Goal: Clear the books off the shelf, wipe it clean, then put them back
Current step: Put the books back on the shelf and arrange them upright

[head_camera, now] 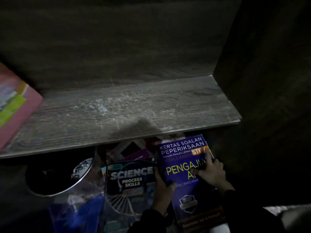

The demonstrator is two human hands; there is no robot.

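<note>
Two hands hold one glossy purple exam book [181, 158] below the dusty wood-grain shelf [117, 111]: left hand [162, 184] pinching its left edge, right hand [212, 174] curled over its right. One pink book [15, 105] sits on the shelf.

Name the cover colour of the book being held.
Deep blue book, yellow and white lettering; head view.

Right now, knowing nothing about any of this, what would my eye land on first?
The bright purple book, low on the right just below the shelf, is gripped by the left hand and the right hand. Next comes the shelf itself, its bare middle streaked with pale smears, with a pink book at its left end.
</note>
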